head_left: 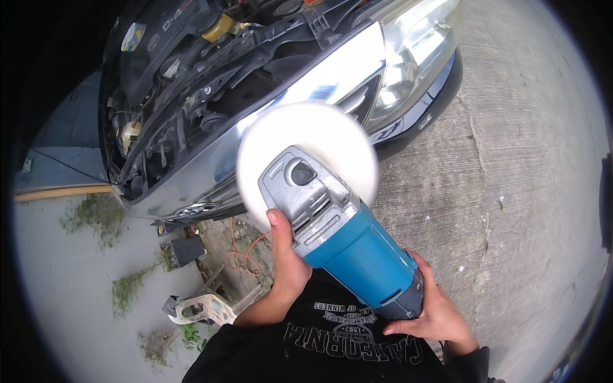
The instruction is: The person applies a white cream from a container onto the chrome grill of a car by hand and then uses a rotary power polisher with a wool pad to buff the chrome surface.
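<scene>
I hold a blue and grey power polisher in both hands. Its round white pad blurs as it spins, pressed against the shiny front edge of a dark car beside the headlight. My left hand grips the grey gear head from the left, thumb up along its side. My right hand wraps the rear of the blue body. The hood is up, so the engine bay shows.
An orange cord trails on the ground under the bumper. A dark block and a metal bracket lie lower left among weeds. Rough concrete spreads to the right. My black printed shirt fills the bottom.
</scene>
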The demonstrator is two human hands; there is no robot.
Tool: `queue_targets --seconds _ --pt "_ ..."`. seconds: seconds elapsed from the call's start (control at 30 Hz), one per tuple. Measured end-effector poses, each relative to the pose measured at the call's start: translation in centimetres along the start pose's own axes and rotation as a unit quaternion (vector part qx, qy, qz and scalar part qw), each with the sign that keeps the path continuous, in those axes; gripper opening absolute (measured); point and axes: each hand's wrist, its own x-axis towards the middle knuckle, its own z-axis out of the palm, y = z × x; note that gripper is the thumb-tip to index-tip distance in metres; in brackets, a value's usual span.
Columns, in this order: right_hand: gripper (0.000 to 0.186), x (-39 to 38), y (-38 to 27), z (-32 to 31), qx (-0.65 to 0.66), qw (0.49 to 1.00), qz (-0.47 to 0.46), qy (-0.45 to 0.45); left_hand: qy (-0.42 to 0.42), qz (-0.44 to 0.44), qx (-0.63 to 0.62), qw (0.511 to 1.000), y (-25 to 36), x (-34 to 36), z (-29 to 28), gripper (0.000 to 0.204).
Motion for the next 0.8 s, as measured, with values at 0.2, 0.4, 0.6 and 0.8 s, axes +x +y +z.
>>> queue_targets --seconds 0.2,0.4,0.6,0.8 --pt "0.129 -2.0 -2.0 -3.4 0.170 0.977 0.059 0.118 -0.208 0.010 0.025 0.978 2.1 5.4 7.1 0.085" --pt "0.130 -2.0 -3.8 -5.0 0.217 0.959 0.043 0.178 -0.232 0.048 0.031 0.971 3.4 8.4 11.2 0.082" --pt "0.124 -1.0 -3.2 -4.2 -0.041 0.999 -0.001 0.020 -0.070 -0.015 -0.049 0.996 1.7 2.7 3.6 0.079" --pt "0.124 -0.6 -3.6 -4.3 -0.057 0.998 0.015 -0.016 -0.006 0.002 -0.071 0.997 -0.4 0.7 1.6 0.075"
